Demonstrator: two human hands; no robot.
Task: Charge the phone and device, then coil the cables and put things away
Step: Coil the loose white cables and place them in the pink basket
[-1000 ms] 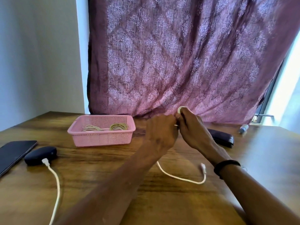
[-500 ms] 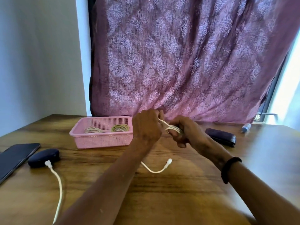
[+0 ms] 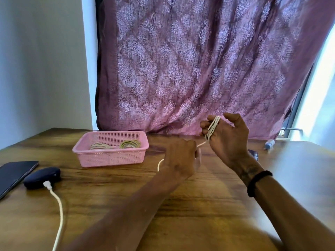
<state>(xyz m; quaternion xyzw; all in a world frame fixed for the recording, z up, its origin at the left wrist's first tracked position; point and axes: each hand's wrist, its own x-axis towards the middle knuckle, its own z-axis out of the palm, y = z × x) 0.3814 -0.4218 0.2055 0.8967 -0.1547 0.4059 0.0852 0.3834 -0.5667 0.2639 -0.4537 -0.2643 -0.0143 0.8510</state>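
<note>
Cord [image 3: 212,128], thin and white, loops around the right hand's [image 3: 229,136] curled fingers above the glossy wooden table [image 3: 199,205]; the left hand [image 3: 179,158] grips its blurred, half-hidden tail.

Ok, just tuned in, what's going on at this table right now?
A person is coiling a white cable: loops sit around the fingers of the right hand, while the left hand grips the loose tail and feeds it. A second cable is plugged into the dark device, beside the phone. The pink basket holds rubber bands.
</note>
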